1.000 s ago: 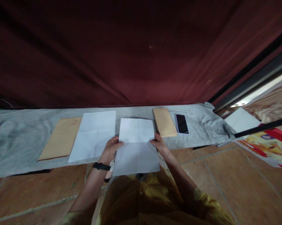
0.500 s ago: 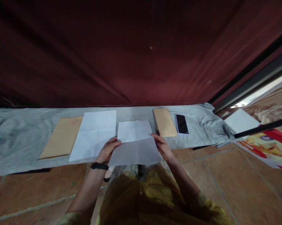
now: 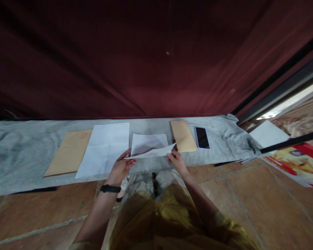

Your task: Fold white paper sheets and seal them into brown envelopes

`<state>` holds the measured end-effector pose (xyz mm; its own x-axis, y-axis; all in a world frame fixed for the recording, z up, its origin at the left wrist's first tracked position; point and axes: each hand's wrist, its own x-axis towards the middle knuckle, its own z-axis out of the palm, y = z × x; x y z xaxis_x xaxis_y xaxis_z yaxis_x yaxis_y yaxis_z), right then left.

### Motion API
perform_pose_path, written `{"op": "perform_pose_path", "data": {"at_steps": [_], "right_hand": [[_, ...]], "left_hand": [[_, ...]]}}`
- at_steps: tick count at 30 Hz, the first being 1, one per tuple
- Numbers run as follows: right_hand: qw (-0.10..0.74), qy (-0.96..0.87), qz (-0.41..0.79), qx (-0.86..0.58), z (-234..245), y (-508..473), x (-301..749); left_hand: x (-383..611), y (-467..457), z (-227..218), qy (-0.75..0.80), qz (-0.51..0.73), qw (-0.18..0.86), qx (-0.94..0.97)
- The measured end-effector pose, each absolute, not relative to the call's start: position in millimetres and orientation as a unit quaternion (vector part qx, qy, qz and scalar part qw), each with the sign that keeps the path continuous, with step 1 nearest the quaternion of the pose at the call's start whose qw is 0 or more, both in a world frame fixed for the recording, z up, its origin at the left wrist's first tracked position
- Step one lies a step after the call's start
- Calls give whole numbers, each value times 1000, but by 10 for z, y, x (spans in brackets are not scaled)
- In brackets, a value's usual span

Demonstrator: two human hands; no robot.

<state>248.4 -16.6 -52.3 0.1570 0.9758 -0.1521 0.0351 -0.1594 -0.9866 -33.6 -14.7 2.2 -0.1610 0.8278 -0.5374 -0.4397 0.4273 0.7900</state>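
Now left hand [image 3: 120, 168] and right hand [image 3: 176, 160], apart, each pinch a side of the white sheet [image 3: 148, 144] (over the grey cloth [image 3: 21, 152]), holding its lifted half level.

I read the folded sheet [image 3: 150, 144] as white, on mottled grey cloth [image 3: 21, 156]; a brown envelope [image 3: 68, 152] at 9 o'clock, a tan envelope [image 3: 182, 135] at 1, a black-screened phone [image 3: 202, 137] (pale rim) at 2, maroon curtain [image 3: 146, 52] at 12, terracotta tiles [image 3: 250, 201] at 5.
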Motion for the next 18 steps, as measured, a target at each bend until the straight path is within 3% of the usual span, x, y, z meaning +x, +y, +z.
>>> {"op": "perform_pose_path", "data": {"at_steps": [18], "right_hand": [[478, -406, 465, -625, -465, -105, 2416]], "left_hand": [[-242, -165, -44, 654, 454, 537, 280]]}}
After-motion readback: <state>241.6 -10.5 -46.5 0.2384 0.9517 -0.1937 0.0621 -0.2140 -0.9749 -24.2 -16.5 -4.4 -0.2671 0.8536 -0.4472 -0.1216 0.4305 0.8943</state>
